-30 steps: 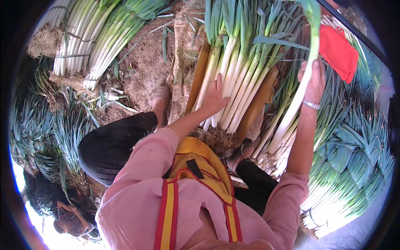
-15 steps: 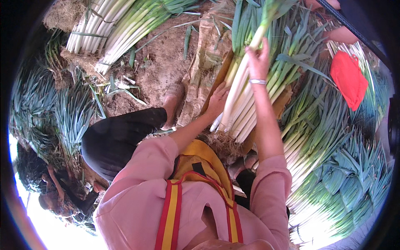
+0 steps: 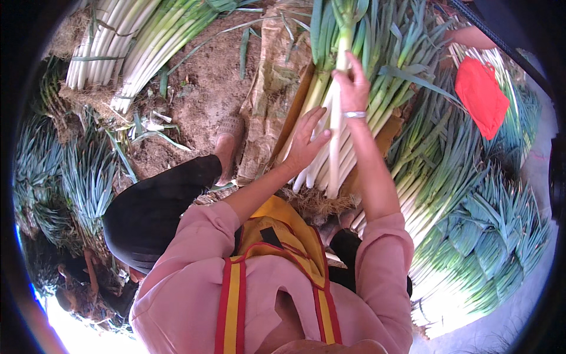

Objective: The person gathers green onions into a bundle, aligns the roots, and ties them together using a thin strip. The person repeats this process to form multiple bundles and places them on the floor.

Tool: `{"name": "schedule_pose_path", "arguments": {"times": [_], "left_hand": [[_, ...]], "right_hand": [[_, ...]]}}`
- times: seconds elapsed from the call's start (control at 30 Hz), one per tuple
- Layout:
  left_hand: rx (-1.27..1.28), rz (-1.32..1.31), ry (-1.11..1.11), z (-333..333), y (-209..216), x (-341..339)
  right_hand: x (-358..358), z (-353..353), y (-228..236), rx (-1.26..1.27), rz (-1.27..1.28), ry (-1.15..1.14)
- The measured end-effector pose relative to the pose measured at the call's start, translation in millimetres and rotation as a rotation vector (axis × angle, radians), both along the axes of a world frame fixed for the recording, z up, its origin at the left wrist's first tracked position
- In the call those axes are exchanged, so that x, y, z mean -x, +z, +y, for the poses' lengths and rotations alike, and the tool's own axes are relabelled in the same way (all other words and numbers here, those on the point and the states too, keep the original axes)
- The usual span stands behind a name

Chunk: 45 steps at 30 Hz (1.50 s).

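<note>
My right hand (image 3: 352,88), with a band at the wrist, grips a long leek (image 3: 336,135) by its white stalk and holds it over a bundle of leeks (image 3: 330,106) lying on a brown sack. My left hand (image 3: 306,138) rests flat and open on the white stalks of that bundle, just left of the held leek. The leek's green top reaches up past the frame's upper edge.
More leeks lie heaped at the right (image 3: 448,194) and at the upper left (image 3: 124,41). Cut green tops pile at the left (image 3: 65,177) and lower right (image 3: 495,242). A red cloth (image 3: 480,97) lies on the right heap. Bare soil (image 3: 200,100) and my shoe (image 3: 227,138) are ahead.
My right hand has carried the leek from the right-hand heap leftward to above the middle bundle. My left hand has stayed on the bundle's stalks.
</note>
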<state>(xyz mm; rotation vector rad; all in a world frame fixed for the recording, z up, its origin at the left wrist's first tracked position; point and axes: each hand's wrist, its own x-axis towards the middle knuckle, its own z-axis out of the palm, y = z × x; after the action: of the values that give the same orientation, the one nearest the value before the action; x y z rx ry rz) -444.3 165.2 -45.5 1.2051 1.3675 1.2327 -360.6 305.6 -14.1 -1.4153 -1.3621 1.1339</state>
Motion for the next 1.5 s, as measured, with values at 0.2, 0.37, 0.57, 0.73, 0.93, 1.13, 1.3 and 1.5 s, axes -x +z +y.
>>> {"name": "schedule_pose_path", "arguments": {"times": [0.2,0.37,0.57,0.73,0.93,1.13,1.3,1.5], "left_hand": [[-0.210,0.313,-0.072,19.8,27.6,-24.6],[-0.477,0.511,-0.190,74.0,11.3,-59.0],[-0.772,1.239,-0.567,179.6,-4.0,-90.2],[-0.742,1.313,-0.626,225.6,4.2,-117.6],[-0.233,1.283,-0.389,276.0,26.6,-144.4],[-0.039,0.990,-0.219,304.9,3.7,-102.0],[-0.762,1.387,-0.301,265.9,8.0,-69.6],[-0.495,0.933,-0.393,93.2,-0.4,-61.1]], "right_hand": [[-79.7,7.4,91.2,-0.306,-0.015,-0.054],[-128.8,-17.1,100.5,-0.362,-0.159,-0.158],[-167.5,-42.4,52.1,-0.183,-0.188,-0.299],[-193.5,-45.7,51.9,-0.120,-0.157,-0.437],[-216.4,-34.0,106.2,-0.413,-0.153,-0.373],[-198.8,-36.4,55.5,-0.236,-0.206,-0.274],[-170.4,-66.5,-34.4,0.197,-0.843,-0.017],[-165.3,-65.5,-54.5,0.383,-1.057,0.072]]}}
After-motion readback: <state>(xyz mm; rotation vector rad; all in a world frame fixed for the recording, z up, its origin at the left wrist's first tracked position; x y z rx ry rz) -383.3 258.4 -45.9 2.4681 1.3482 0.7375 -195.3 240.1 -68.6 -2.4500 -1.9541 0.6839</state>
